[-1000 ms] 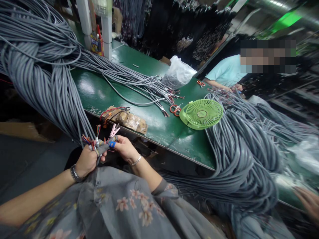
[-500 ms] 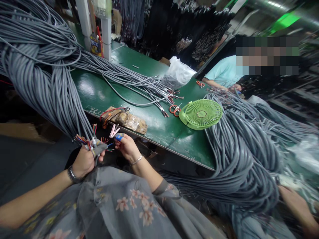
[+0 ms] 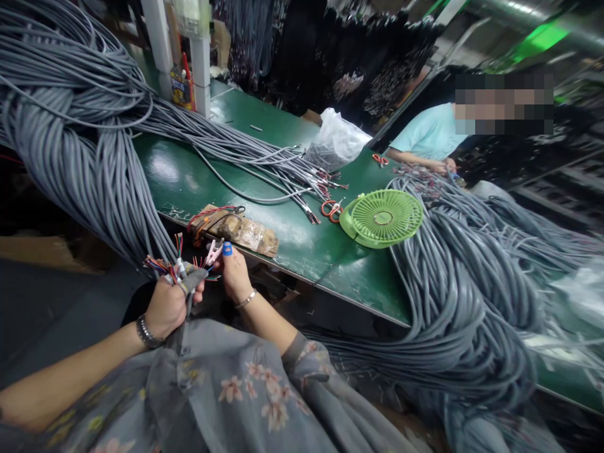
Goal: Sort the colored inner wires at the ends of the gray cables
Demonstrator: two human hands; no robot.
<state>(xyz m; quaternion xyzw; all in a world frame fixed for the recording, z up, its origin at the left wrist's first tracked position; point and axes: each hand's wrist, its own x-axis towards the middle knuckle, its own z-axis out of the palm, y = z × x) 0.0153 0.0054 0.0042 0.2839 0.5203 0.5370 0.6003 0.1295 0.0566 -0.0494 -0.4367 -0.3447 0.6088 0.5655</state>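
My left hand (image 3: pixel 167 307) is closed around grey cables (image 3: pixel 158 242), whose stripped ends fan out above it as thin coloured wires (image 3: pixel 160 265). A grey strip of material (image 3: pixel 193 278) lies across the fingers of that hand. Close on its right, my right hand (image 3: pixel 236 274) is closed with the thumb raised, and the thumb wears a blue wrap (image 3: pixel 227 248). A small pink clip (image 3: pixel 214 251) is right beside this thumb, at the wire ends. Whether the right fingers grip the clip or a wire is hidden.
A taped wooden block (image 3: pixel 252 234) lies at the edge of the green table (image 3: pixel 292 245). Beyond are orange-handled scissors (image 3: pixel 331 211), a green fan (image 3: pixel 382 218) and a clear plastic bag (image 3: pixel 337 138). Grey cable coils (image 3: pixel 453 302) hang at right; a co-worker (image 3: pixel 425 135) sits behind.
My right hand has turned so its thumb points up, closer to the pink clip and the wires. My left hand has shifted slightly right. Another person's arm at lower right is gone from view.
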